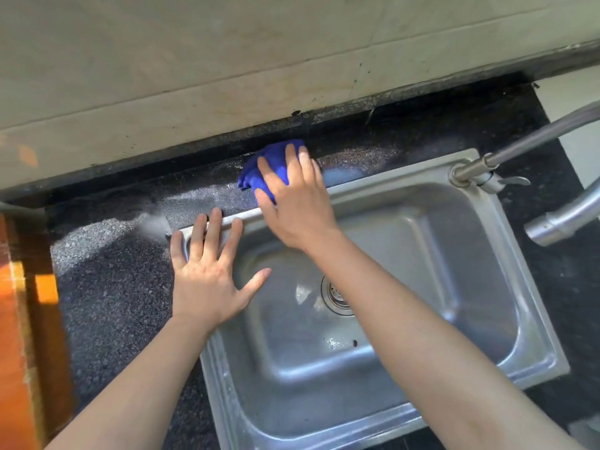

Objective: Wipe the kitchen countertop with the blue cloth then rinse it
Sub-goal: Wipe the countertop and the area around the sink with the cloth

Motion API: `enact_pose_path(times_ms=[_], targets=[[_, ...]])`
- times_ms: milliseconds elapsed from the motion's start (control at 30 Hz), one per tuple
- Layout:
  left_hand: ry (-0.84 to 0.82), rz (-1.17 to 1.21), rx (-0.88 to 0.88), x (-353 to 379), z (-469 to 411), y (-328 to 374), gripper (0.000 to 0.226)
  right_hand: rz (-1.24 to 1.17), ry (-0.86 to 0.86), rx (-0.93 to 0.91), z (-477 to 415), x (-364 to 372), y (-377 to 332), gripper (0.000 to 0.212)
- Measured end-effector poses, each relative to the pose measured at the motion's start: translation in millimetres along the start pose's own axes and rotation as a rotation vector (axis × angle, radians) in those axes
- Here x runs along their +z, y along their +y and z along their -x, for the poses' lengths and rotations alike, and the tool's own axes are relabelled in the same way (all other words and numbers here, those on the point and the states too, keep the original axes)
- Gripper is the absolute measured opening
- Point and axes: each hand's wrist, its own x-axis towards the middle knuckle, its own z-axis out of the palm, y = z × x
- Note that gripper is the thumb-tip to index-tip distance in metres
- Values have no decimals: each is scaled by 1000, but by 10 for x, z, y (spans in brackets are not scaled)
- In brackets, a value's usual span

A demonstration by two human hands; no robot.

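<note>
A bunched blue cloth [256,175] lies on the dark speckled countertop [107,274], on the narrow strip between the sink and the wall. My right hand [293,203] presses flat on the cloth with its fingers spread and mostly straight. My left hand [207,271] rests open with spread fingers over the sink's left rear corner, fingertips on the rim. The steel sink [506,264] fills the middle of the view, its basin holding a drain [337,295].
A steel tap [480,172] rises at the sink's back right corner, its spout [558,222] curving over the right side. A tiled wall [227,60] backs the counter. An orange wooden surface [19,319] borders the left edge.
</note>
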Motion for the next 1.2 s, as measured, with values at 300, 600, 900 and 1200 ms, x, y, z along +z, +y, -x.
enact_pose_path(times_ms=[300,600,900,1200], targets=[[-30,91,-26,-37,-11,16,92,100,14,535,3,-281,1073,64],[12,262,-189,-199,500,-574,76,35,-20,279,-104,188,-763,57],[-164,119,-341,-111,1154,-1138,81,96,-126,-73,-84,185,-1026,59],[-118,119,-332,-51,1160,-1103,83,46,55,565,-178,-85,205,58]])
